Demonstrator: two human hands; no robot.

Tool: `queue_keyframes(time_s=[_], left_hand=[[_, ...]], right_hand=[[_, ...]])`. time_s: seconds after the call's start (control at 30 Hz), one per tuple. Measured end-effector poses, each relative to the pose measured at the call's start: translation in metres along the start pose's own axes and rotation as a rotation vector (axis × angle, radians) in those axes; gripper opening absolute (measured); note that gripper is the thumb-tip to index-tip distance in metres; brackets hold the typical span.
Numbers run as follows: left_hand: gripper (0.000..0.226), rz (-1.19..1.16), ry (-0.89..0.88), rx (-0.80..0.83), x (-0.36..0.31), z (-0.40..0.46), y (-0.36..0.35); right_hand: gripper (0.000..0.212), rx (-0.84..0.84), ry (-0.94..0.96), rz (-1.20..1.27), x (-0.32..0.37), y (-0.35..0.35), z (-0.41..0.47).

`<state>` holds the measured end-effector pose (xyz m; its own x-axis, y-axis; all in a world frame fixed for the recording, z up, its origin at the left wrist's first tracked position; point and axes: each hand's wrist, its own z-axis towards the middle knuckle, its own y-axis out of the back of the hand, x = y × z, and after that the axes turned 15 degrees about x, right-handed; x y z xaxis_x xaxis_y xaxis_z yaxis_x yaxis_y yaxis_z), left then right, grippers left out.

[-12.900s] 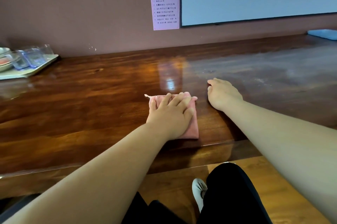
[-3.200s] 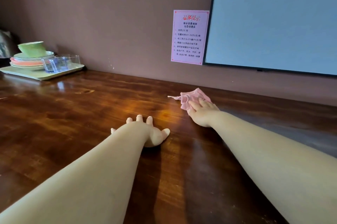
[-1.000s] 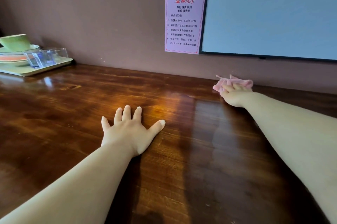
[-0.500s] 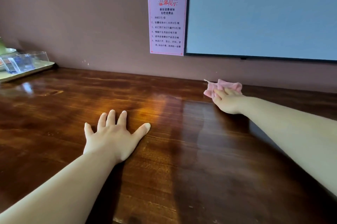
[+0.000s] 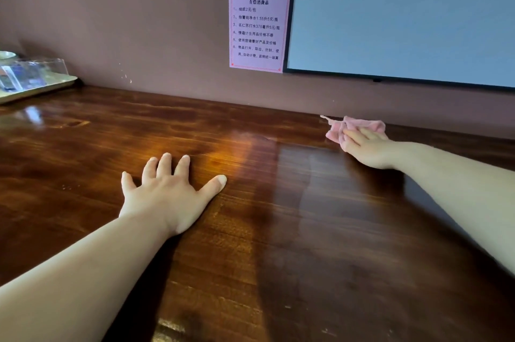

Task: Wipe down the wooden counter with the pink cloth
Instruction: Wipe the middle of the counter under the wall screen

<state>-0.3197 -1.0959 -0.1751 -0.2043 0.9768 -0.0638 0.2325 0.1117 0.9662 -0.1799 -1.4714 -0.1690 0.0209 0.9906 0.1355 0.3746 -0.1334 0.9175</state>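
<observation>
The glossy dark wooden counter [image 5: 278,230] fills the lower view. A crumpled pink cloth [image 5: 351,125] lies on it at the far right, close to the brown back wall. My right hand [image 5: 367,146] presses down on the cloth with straight fingers; most of the cloth sticks out beyond and to the left of the fingers. My left hand [image 5: 170,194] rests flat on the counter in the middle, fingers spread, holding nothing. A paler, damp-looking streak runs across the wood between the two hands.
A tray [image 5: 39,88] with clear containers stands at the far left against the wall. A pink printed notice [image 5: 259,21] is stuck on the wall, and a large screen [image 5: 404,15] hangs to its right, above the cloth.
Over the last second my right hand with the cloth stays near the back wall while the view shifts slightly. My left hand stays flat on the counter. Earlier the left hand held the cloth.
</observation>
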Motion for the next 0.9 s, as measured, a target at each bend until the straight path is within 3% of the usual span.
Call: queue_keyframes(time_s=[0.17, 0.3, 0.37, 0.43, 0.53, 0.67, 0.83, 0.9], left_hand=[[0.112, -0.017, 0.001, -0.007, -0.002, -0.005, 0.002], [0.112, -0.015, -0.01, -0.019, -0.002, -0.003, 0.001], [0.112, -0.01, -0.011, -0.03, -0.002, -0.002, 0.0], [0.113, -0.001, -0.006, -0.021, -0.001, -0.001, 0.0], [0.116, -0.004, -0.002, -0.028, 0.0, 0.0, 0.0], [0.115, -0.01, 0.003, -0.037, 0.0, 0.0, -0.001], [0.114, -0.005, -0.01, -0.026, 0.0, -0.001, -0.001], [0.115, 0.001, -0.008, -0.028, 0.0, 0.0, -0.001]], right_hand=[[0.059, -0.056, -0.147, 0.138, 0.015, 0.02, -0.008], [0.058, -0.02, -0.066, 0.051, 0.014, 0.011, -0.029], [0.054, -0.132, -0.047, 0.002, 0.014, 0.009, -0.042], [0.048, -0.199, -0.014, 0.145, 0.017, 0.01, -0.045], [0.048, -0.062, 0.02, 0.121, 0.016, 0.017, -0.026], [0.052, -0.102, -0.05, 0.114, 0.011, 0.027, -0.013], [0.055, -0.015, -0.025, 0.045, 0.004, 0.014, -0.02], [0.054, -0.068, -0.024, 0.027, -0.008, 0.009, -0.021]])
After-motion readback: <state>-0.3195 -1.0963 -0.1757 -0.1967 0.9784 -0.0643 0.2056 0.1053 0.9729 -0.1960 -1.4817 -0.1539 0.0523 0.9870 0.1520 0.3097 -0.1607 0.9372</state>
